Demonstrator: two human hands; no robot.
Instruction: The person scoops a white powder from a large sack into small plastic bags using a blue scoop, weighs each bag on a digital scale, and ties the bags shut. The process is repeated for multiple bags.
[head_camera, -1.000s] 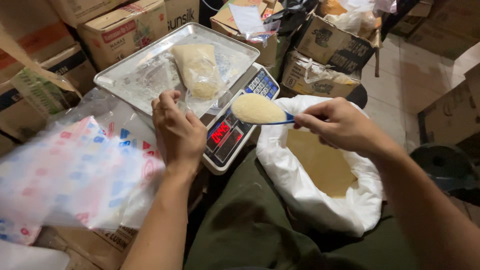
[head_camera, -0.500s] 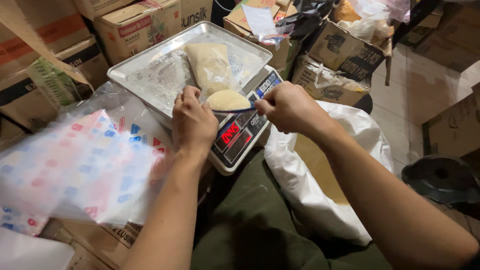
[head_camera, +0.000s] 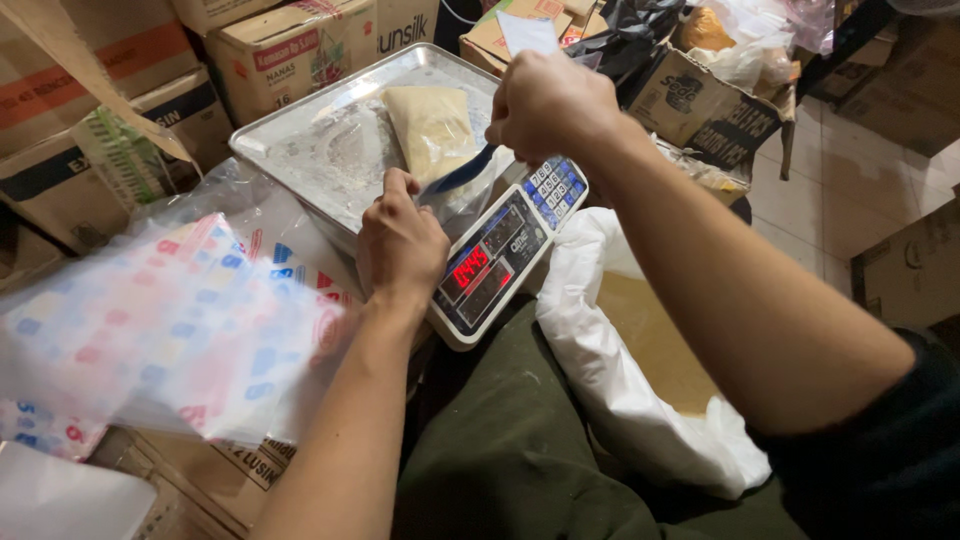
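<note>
Head camera looks down at a silver scale tray. On it lies a clear bag of pale powder. One hand, the right hand, is closed tight around a blue scoop tipped into the bag. His left hand pinches the bag's open edge (fingers curled). A white sack sits near.

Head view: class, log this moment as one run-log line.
left hand: holds clear bag open on scale tray | right hand: tips blue scoop into bag | white sack: open
</note>
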